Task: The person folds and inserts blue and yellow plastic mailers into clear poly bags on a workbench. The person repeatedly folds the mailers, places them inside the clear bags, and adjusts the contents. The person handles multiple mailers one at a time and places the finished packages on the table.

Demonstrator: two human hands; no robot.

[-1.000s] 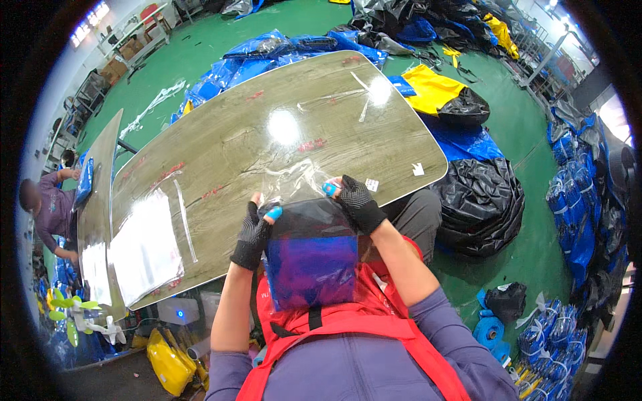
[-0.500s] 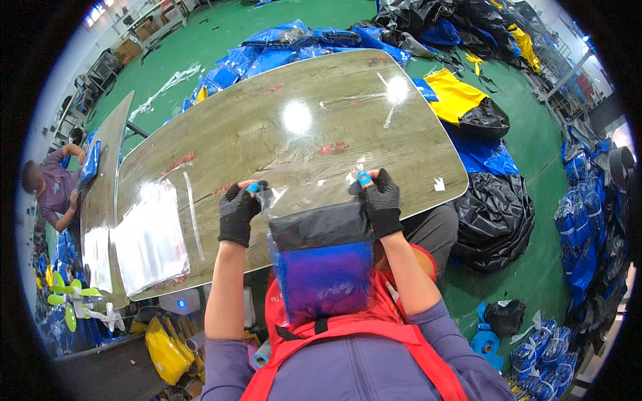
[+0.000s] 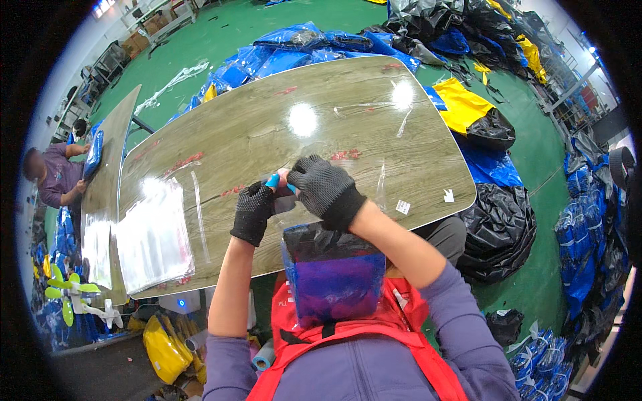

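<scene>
A clear plastic bag (image 3: 287,203) holds a folded blue and black sheet (image 3: 336,284) and rests on my lap against the table's near edge. My left hand (image 3: 253,212), in a black dotted fingerless glove with blue tape on the thumb, is closed on the bag's upper left corner. Across the bag's top, my right hand (image 3: 324,189), gloved alike, meets the left fingertips. Its fingers are curled at the same corner, and its knuckles partly hide the grip.
Flat clear bags (image 3: 155,230) lie stacked on the wood-patterned table (image 3: 234,140), left of my hands. A small white label (image 3: 402,207) lies at right. Blue bundles (image 3: 281,60) lie beyond the table, black sheeting (image 3: 498,230) at right. A person (image 3: 60,175) works at far left.
My right hand has left the bag's right corner and moved left to my left hand. The bag's open top has been drawn toward the left corner. My left hand shifted slightly right.
</scene>
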